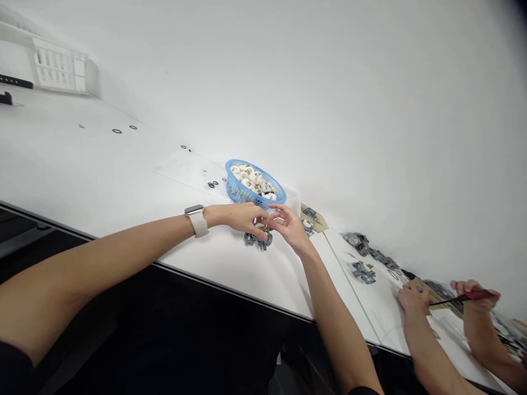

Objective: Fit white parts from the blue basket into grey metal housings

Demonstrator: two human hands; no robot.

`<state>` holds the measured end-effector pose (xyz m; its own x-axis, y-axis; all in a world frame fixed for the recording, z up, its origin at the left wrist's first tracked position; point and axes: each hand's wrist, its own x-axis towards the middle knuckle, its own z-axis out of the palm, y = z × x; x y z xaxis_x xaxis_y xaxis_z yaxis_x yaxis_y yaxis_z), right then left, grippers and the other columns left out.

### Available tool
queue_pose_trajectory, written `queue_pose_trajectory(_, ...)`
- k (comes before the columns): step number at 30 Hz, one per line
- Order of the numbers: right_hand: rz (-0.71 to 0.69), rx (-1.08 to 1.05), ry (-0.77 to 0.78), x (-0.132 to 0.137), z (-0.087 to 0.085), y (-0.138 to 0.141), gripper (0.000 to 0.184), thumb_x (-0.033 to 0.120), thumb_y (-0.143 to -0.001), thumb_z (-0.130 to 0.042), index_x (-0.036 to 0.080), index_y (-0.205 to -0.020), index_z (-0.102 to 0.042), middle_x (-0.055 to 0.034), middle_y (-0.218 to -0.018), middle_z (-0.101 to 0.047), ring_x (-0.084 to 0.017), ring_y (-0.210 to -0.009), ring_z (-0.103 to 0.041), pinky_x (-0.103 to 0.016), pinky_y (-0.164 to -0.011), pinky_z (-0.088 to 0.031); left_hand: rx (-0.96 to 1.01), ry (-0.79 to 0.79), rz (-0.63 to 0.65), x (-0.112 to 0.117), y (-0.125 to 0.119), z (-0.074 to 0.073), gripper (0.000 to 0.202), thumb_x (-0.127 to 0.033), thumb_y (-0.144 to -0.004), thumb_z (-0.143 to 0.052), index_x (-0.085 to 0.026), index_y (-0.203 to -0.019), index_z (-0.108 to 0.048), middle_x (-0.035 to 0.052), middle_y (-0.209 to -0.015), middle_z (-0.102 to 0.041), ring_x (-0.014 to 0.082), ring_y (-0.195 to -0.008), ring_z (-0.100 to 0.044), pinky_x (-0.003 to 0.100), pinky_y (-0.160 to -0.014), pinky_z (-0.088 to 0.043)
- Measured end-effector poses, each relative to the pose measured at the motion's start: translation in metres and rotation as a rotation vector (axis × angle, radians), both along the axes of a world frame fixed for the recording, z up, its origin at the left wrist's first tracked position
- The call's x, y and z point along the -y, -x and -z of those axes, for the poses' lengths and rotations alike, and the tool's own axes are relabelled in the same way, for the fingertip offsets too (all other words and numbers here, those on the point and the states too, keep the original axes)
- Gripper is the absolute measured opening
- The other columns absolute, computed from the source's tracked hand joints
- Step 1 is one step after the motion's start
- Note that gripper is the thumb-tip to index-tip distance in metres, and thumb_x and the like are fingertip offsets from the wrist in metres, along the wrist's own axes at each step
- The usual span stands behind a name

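Bare forearms [123, 255] reach in from eight and five o'clock, wrists low over the table [222, 263], hands meeting above a metal part [265, 242]. The left hand [247, 216] curls loosely, thumb down by the part; the right hand [290, 226] is half-curled, near a pinch; whether either holds something small, I cannot tell. Work here looks unfinished. A basket [235, 192] of white pieces [253, 176] sits at twelve; another part [364, 272], state unclear, lies past three.

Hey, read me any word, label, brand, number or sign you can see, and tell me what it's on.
No text is readable anywhere in view.
Wristwatch: no legible brand or number.
Metal part by the left hand: any markings are too small to read.
Blue basket: no lettering visible.
Red-handled tool: too blurred to read anything.
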<state>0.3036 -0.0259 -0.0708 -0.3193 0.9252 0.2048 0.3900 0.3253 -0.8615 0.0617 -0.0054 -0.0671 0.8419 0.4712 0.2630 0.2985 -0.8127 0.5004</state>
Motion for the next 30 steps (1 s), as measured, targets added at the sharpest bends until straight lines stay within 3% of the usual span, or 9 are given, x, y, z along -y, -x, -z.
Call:
queue_pose_trajectory(13,0.028,-0.024,-0.018,-0.003,0.013,-0.005,0.032,0.037,-0.105,-0.073,0.018,-0.130,-0.067,-0.0051,-0.115,-0.074,-0.019,-0.089,-0.074,-0.037,-0.078,-0.066,-0.021,-0.001,-0.018,-0.002,0.001,0.001,0.033,-0.045,-0.106,-0.071,-0.015,-0.120,-0.070,0.0073,-0.114,-0.073,0.0217,-0.098,-0.072,0.042,-0.089,-0.063)
queue_pose_trajectory(30,-0.025,0.014,-0.001,0.005,0.009,-0.007,0.032,0.038,-0.104,-0.073,0.019,-0.129,-0.068,-0.0066,-0.119,-0.074,-0.022,-0.098,-0.074,-0.041,-0.085,-0.066,-0.017,0.005,-0.012,-0.002,0.002,0.002,0.033,-0.046,-0.107,-0.070,-0.016,-0.121,-0.070,0.0076,-0.115,-0.072,0.0217,-0.098,-0.072,0.041,-0.089,-0.063)
